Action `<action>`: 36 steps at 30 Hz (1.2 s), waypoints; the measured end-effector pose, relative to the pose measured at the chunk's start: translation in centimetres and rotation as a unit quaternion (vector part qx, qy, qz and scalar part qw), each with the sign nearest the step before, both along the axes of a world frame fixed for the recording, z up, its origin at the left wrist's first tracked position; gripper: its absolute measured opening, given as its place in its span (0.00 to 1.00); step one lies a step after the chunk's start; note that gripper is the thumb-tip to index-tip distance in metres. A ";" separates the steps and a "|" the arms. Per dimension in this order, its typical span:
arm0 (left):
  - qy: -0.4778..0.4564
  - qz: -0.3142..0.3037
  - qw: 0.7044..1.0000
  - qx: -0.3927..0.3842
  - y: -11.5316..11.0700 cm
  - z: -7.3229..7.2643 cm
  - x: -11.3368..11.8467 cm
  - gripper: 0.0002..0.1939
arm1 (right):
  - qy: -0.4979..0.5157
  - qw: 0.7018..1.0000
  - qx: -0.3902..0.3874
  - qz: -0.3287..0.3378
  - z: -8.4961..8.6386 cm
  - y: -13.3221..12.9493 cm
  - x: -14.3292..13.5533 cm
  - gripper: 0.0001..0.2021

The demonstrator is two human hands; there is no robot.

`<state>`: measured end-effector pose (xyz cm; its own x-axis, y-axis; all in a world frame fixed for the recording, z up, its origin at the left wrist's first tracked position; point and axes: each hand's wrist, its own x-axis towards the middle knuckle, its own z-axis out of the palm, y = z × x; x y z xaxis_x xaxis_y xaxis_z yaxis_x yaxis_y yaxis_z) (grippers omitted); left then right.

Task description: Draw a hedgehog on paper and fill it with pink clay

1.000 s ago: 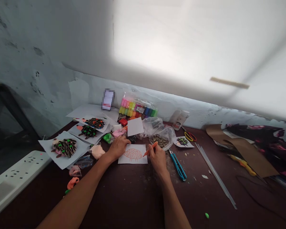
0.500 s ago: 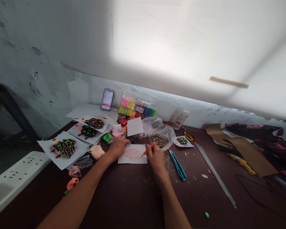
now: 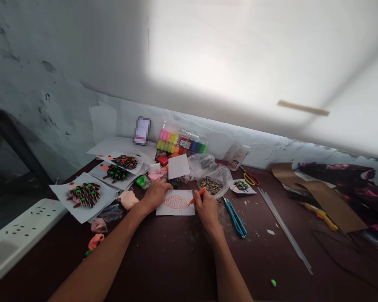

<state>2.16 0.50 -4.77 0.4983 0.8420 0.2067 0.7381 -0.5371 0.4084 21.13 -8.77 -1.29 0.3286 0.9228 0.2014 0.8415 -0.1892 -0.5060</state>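
A white sheet of paper (image 3: 164, 211) lies on the dark table before me, with an orange drawing (image 3: 175, 203) of a rounded, short-legged shape filled with small strokes. My right hand (image 3: 206, 209) is closed around an orange marker (image 3: 202, 191), whose tip is at the drawing's right side. Across the paper's upper left edge rests my left hand (image 3: 157, 193), fingers extended and holding nothing. Beyond the hands sit a blank white card (image 3: 179, 167) and a plastic bag of striped seeds (image 3: 211, 185). A blue utility knife (image 3: 235, 218) lies right of my right hand.
Seed-covered hedgehog pictures (image 3: 84, 195) on paper lie at left, near a white power strip (image 3: 27, 228). Clay packs (image 3: 182, 141), a phone (image 3: 142, 131) and a white bottle (image 3: 238, 157) stand by the wall. Scissors (image 3: 251, 179), glue sticks (image 3: 285, 230) and a yellow glue gun (image 3: 320, 216) lie right.
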 end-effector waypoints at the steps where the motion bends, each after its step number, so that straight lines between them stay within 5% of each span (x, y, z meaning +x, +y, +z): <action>1: -0.001 0.000 1.000 0.001 0.0 -0.1 0.0 0.17 | -0.002 1.000 0.001 -0.002 0.1 -0.1 0.0 0.14; 16: 0.000 -0.002 1.000 0.006 0.1 -0.3 -0.1 0.17 | 0.001 1.000 0.013 -0.017 0.9 -0.5 0.0 0.13; 27: -0.002 -0.002 1.000 0.007 0.1 -0.3 -0.1 0.17 | -0.110 0.975 -0.188 -0.042 1.2 -0.5 0.3 0.19; 36: 0.001 -0.001 1.000 0.007 0.0 -0.1 0.0 0.18 | -0.125 0.975 -0.168 -0.073 1.2 -0.8 0.1 0.19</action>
<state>2.12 0.49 -4.92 0.5007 0.8381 0.2168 0.7376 -0.5441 0.3998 21.25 -9.57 -0.05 0.4411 0.8974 -0.0142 0.8821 -0.4364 -0.1773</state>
